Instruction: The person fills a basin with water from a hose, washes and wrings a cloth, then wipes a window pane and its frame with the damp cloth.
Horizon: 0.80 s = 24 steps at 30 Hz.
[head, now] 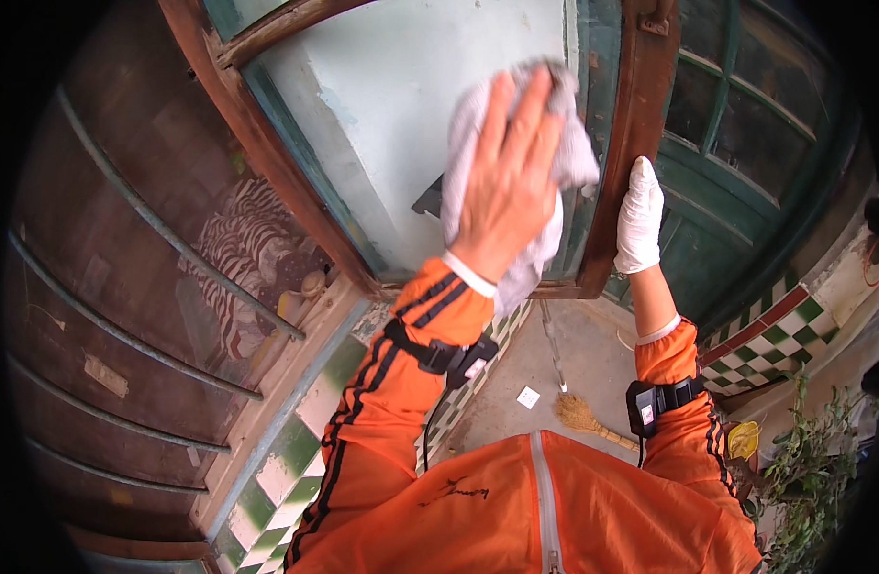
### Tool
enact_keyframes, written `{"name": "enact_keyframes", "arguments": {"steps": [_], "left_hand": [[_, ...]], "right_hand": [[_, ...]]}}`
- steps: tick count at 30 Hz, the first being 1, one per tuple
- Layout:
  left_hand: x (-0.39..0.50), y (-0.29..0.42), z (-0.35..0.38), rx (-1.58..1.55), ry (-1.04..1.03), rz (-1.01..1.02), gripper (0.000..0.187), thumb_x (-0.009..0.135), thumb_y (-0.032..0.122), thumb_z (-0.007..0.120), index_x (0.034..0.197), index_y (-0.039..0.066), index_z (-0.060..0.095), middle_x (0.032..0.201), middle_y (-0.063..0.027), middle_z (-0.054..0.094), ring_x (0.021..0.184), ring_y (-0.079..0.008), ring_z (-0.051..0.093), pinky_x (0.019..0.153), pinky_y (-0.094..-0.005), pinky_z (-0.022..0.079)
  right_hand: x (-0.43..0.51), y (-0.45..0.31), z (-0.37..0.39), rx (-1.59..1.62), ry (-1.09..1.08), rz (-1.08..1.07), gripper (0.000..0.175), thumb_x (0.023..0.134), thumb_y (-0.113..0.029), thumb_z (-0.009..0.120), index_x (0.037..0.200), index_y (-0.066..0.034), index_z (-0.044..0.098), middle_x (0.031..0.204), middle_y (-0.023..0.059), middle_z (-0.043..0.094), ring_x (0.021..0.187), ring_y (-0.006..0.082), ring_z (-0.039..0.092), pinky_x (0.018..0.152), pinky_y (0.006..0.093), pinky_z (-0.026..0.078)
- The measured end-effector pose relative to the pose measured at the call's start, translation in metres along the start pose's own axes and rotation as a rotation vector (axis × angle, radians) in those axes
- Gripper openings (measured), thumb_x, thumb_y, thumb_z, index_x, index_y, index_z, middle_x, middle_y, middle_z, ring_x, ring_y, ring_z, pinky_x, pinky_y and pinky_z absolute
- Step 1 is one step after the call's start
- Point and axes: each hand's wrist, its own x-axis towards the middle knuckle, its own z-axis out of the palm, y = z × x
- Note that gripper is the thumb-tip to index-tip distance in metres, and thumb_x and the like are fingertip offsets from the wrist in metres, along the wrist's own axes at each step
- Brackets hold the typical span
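Note:
My left hand (511, 172), bare, presses a pale, crumpled cloth (464, 122) against the glass pane (389, 107) of a wooden casement window. Its fingers lie spread over the cloth, and the hand's edges are slightly blurred. A white glove covers my right hand (641, 215), which grips the outer edge of the window's brown wooden frame (611, 208); the thumb and fingers are partly hidden from this angle. Green paint lines the inner side of the frame, and the pane looks whitish, with a dark patch low down beside the cloth.
Curved metal bars (159, 229) cross the window opening on the left, with striped fabric (245, 251) behind them. A green door (733, 165) stands to the right. Below are a straw broom (575, 412), a white square plate (527, 397), and leafy plants (805, 466) at lower right.

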Motion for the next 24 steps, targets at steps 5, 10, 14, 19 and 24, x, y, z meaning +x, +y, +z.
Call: {"name": "enact_keyframes", "arguments": {"steps": [5, 10, 14, 19, 24], "left_hand": [[0.022, -0.01, 0.006, 0.036, 0.064, -0.049, 0.055, 0.066, -0.003, 0.063, 0.121, -0.001, 0.058, 0.155, -0.0173, 0.035, 0.143, -0.0451, 0.028, 0.116, -0.0481, 0.031], [-0.085, 0.034, 0.019, -0.023, -0.324, 0.068, 0.045, 0.072, 0.005, 0.062, 0.115, -0.009, 0.06, 0.153, -0.0222, 0.035, 0.142, -0.0457, 0.031, 0.117, -0.0479, 0.03], [-0.132, 0.047, 0.019, -0.09, -0.398, 0.009, 0.045, 0.075, 0.004, 0.059, 0.119, -0.006, 0.06, 0.153, -0.0179, 0.037, 0.142, -0.0428, 0.031, 0.116, -0.0458, 0.031], [-0.061, 0.024, 0.018, -0.059, -0.241, -0.039, 0.056, 0.069, 0.0, 0.065, 0.124, -0.005, 0.056, 0.155, -0.0174, 0.034, 0.142, -0.0467, 0.029, 0.116, -0.0463, 0.031], [-0.011, 0.021, 0.029, -0.062, -0.07, -0.026, 0.057, 0.068, -0.003, 0.066, 0.124, -0.002, 0.056, 0.156, -0.0167, 0.033, 0.143, -0.0477, 0.026, 0.117, -0.0482, 0.029]], "right_hand": [[-0.001, -0.004, 0.004, 0.05, 0.003, 0.057, 0.048, 0.101, -0.05, 0.051, 0.109, -0.005, 0.065, 0.094, -0.0011, 0.063, 0.082, 0.0094, 0.054, 0.078, 0.027, 0.047], [0.0, -0.001, 0.002, 0.03, -0.04, 0.021, 0.043, 0.103, -0.046, 0.05, 0.108, -0.0047, 0.063, 0.092, -0.0018, 0.061, 0.081, 0.0078, 0.05, 0.076, 0.0252, 0.045], [0.003, 0.002, -0.002, 0.081, -0.077, 0.053, 0.04, 0.103, -0.043, 0.051, 0.108, -0.0047, 0.062, 0.092, -0.0036, 0.059, 0.082, 0.0064, 0.047, 0.076, 0.024, 0.042], [0.002, -0.001, 0.001, 0.093, -0.025, 0.021, 0.044, 0.102, -0.043, 0.052, 0.118, -0.0029, 0.062, 0.105, 0.0002, 0.063, 0.092, 0.0083, 0.052, 0.085, 0.0258, 0.044], [-0.001, -0.003, 0.002, 0.157, -0.049, -0.004, 0.043, 0.102, -0.043, 0.053, 0.117, -0.0034, 0.062, 0.105, -0.0009, 0.063, 0.092, 0.0076, 0.05, 0.085, 0.0253, 0.044]]}}
